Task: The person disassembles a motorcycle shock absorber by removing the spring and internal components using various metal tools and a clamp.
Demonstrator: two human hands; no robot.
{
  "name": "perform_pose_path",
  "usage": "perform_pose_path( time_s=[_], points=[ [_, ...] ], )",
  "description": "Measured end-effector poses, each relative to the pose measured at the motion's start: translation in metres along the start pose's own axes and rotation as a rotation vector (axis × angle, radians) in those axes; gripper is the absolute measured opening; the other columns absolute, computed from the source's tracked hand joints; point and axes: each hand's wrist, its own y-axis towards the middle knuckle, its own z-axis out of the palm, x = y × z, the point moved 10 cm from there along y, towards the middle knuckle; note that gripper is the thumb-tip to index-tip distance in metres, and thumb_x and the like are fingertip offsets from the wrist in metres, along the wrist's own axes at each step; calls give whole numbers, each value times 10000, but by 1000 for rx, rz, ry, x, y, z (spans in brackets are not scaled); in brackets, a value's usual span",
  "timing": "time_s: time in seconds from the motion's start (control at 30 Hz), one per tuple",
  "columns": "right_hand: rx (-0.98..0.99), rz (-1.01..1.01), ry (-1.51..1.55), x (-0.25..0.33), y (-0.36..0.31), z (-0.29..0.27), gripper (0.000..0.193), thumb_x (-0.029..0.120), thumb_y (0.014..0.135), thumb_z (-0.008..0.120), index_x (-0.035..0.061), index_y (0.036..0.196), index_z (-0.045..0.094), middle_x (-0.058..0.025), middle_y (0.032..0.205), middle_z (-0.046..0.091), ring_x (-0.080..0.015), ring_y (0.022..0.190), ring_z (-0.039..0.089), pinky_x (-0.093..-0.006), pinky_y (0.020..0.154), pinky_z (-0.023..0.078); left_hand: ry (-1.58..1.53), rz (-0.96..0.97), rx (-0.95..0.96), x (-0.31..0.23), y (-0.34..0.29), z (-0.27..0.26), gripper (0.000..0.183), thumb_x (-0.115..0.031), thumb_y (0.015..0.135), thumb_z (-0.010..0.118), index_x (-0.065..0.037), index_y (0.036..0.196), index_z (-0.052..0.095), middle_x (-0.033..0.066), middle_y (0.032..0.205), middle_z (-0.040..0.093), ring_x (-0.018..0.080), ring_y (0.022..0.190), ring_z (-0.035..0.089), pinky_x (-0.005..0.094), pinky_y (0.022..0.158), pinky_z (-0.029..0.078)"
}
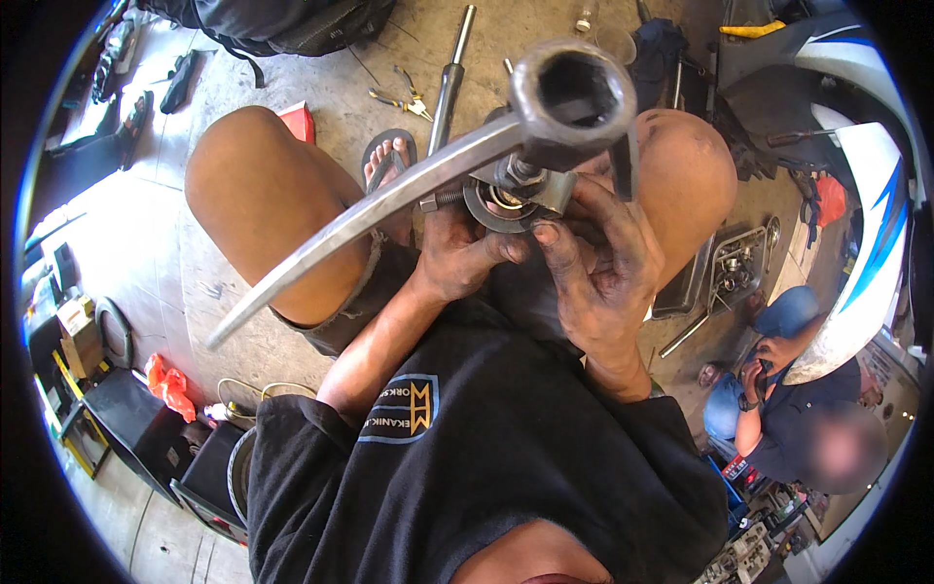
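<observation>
Head view: left hand (465, 255) and right hand (608, 265) hold a metal assembly (513, 201) toward one o'clock; pliers (416, 103) lie near eleven o'clock.

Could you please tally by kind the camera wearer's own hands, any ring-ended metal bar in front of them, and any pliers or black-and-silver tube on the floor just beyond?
Hands: 2 (left hand, right hand)
Ring-ended metal bar: 1
Pliers: 1
Black-and-silver tube: 1
Total: 5

Repair workshop, pliers (415, 103) on concrete floor (209, 292), loose metal parts (735, 265), white-and-blue bodywork panel (880, 209)
</observation>
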Motion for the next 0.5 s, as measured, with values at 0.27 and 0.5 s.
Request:
perform_pose_path(
  time_s=[0.27, 0.5],
  points=[
    [4, -134, -58, 4, -4, -1, 317, 109, 876, 743, -30, 1145, 652, -174, 1089, 637, -231, 893, 677, -315, 776, 552, 499, 474, 112, -39, 3, 7, 957, -459, 711, 865, 5, 1405, 397, 166, 1301, 463, 310, 1238, 507, 553, 1172, 293],
    [20, -43, 79, -17, -5, 2, 327, 135, 877, 744, -31, 1142, 650, -177, 1096, 645, -250, 913, 663, -326, 794, 540, 251, 494, 163, -21, 4, 0, 931, -488, 746, 833, 10, 1415, 419, 193, 1311, 464, 319, 1279, 476, 468, 1108, 373]
  ],
)
